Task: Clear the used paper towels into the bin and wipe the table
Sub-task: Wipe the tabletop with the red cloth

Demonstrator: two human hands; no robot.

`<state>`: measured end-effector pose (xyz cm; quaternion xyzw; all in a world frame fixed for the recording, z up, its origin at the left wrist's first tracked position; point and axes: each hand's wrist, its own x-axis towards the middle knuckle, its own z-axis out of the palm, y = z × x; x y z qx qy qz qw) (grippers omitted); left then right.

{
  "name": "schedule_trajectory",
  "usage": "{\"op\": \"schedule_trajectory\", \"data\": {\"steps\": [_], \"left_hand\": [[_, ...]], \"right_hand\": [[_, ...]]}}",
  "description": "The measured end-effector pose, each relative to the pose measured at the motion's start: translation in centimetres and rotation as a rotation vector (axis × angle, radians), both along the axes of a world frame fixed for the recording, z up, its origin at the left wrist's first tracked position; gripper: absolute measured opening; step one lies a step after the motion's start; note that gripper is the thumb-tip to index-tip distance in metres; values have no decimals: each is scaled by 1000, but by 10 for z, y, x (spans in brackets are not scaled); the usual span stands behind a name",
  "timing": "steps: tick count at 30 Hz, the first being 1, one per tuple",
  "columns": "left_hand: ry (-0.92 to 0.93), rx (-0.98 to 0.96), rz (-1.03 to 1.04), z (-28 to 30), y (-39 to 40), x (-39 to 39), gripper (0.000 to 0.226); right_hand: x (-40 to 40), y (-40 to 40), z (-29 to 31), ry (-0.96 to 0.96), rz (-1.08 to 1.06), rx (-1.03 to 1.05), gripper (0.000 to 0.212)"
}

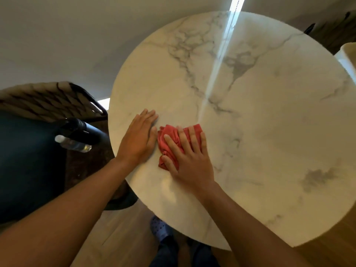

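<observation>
On the round marble-patterned desk (269, 122), the right hand (187, 157) lies flat with fingers spread and straight, pressing a crumpled red cloth (169, 143) against the surface near the desk's left edge. The left hand (139, 138) rests palm-down just beside the cloth, fingers straight and together, holding nothing. Left of the desk, a clear plastic bottle (74, 144) lies on a dark chair (28, 160).

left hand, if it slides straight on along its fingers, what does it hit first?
Nothing, as far as this view shows. The left hand lies flat on the marble table, fingers pointing up-right over bare top; the red cloth sits beside it, off that line.
</observation>
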<state>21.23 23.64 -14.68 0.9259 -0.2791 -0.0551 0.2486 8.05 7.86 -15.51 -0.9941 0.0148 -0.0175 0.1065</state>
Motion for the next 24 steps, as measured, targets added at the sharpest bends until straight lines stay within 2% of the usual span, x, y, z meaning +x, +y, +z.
{"op": "schedule_trajectory", "data": {"steps": [3,7,10,13,15,19,24], "left_hand": [[-12,12,-4,-6,25,4,48],[-8,-5,-36,-8,41,5,46],[-19,-40,-49,-8,46,6,44],[-3,-69,-52,-10,52,6,43],[26,-89,-52,-9,56,3,43],[61,-143,-9,-1,67,-5,45],[71,-226,231,4,86,-21,41]], "right_hand": [[-23,6,2,13,164,1,60],[-27,-26,3,4,419,-52,62],[-2,-34,-3,-22,272,-80,61],[30,-8,-5,-15,6,-65,61],[43,16,-4,20,-59,-63,62],[35,61,-1,37,49,-24,65],[4,98,3,84,180,26,71]]}}
